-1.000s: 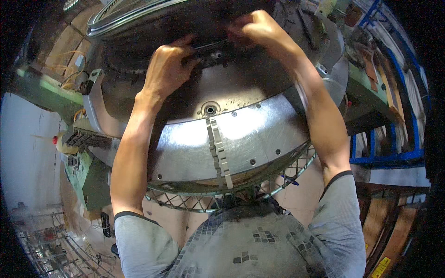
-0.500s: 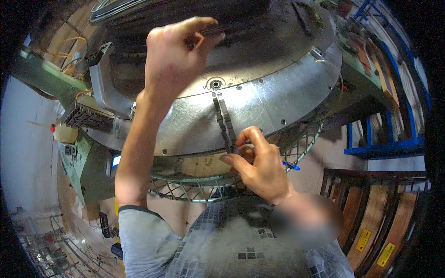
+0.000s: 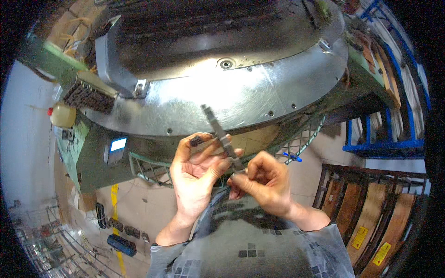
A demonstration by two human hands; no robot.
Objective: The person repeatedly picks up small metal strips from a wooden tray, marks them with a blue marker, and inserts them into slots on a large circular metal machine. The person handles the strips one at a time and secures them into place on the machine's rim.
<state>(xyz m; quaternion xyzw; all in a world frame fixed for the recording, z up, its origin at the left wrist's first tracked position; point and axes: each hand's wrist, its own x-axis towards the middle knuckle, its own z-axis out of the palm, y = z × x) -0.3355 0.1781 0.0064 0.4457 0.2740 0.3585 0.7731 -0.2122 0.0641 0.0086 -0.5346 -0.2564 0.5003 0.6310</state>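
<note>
A narrow, notched grey metal strip [image 3: 214, 124] slants in the air by the near edge of the broad, curved silver metal worktop [image 3: 273, 88], its far end overlapping that edge in view. The left hand [image 3: 194, 178] is closed on its middle, with a small black block [image 3: 196, 141] at the fingers; the right hand [image 3: 266, 183] pinches its near end. A round metal socket [image 3: 226, 64] sits at the worktop's inner edge; a cream bottle with a red cap [image 3: 63, 116] stands beyond its left end.
</note>
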